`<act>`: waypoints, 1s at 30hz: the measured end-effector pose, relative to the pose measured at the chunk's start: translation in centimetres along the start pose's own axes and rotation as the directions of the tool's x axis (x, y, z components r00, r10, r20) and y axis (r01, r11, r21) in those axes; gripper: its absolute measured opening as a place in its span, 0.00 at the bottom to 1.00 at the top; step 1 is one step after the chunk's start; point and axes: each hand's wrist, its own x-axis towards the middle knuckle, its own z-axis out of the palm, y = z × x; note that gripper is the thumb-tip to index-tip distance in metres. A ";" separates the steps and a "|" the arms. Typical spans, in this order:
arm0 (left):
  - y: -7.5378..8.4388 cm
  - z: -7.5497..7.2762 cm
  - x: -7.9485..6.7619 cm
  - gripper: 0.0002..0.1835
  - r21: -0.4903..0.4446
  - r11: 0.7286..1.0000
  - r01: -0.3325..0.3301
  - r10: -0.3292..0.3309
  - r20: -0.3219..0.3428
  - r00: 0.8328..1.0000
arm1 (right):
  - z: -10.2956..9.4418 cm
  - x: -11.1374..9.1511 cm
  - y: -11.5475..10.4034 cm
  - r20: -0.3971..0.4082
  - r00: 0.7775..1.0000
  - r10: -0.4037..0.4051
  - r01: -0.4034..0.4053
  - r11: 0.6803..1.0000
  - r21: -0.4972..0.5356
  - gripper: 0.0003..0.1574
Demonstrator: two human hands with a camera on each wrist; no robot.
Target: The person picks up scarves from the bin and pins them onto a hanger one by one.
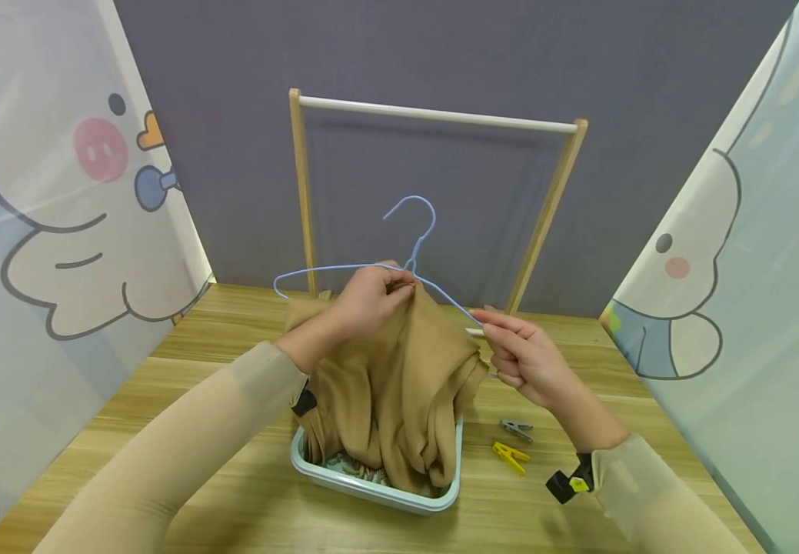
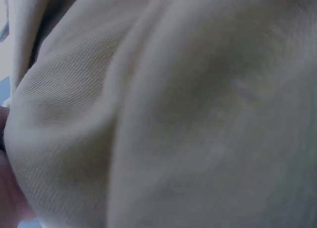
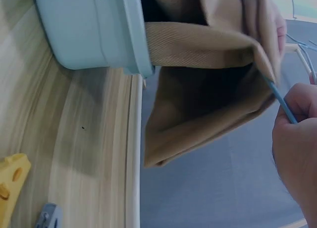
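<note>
While the left hand's (image 1: 371, 298) fingers pinch the brown cloth (image 1: 434, 338) beside the blue hanger (image 1: 418, 248), the right hand's (image 1: 529, 360) fingers pinch its right arm, the cloth drooping into the near basket (image 1: 371, 490).

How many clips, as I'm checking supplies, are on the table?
2: the yellow clip right of the basket, the grey clip just beyond the yellow one. The cloth or basket may hide others.
</note>
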 end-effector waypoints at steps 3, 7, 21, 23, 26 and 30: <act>-0.3 0.2 -0.1 0.15 0.098 0.995 -0.007 0.001 0.066 0.998 | 0.1 0.1 -0.1 -0.033 0.999 -0.021 0.020 0.999 -0.031 0.26; 0.0 0.6 -0.6 0.17 0.107 0.969 -0.223 0.201 0.186 0.962 | 0.2 0.4 -0.5 -0.066 0.997 -0.042 0.038 0.997 -0.061 0.25; 3.2 3.5 0.3 0.07 -0.060 0.904 -0.423 0.412 0.385 0.826 | 0.7 0.8 -0.8 -0.107 0.994 -0.012 0.002 0.996 -0.092 0.23; 3.5 3.8 0.9 0.06 -0.054 0.920 -0.389 0.382 0.345 0.857 | 0.8 0.9 -0.8 -0.102 0.995 -0.018 0.008 0.996 -0.090 0.24; 3.9 4.1 1.6 0.06 -0.033 0.953 -0.302 0.299 0.265 0.917 | 0.9 1.0 -0.9 -0.087 0.996 -0.026 0.019 0.997 -0.079 0.24; 4.1 4.6 2.4 0.09 -0.012 0.984 -0.180 0.179 0.183 0.967 | 1.0 1.1 -1.1 -0.075 0.996 -0.039 0.034 0.997 -0.067 0.23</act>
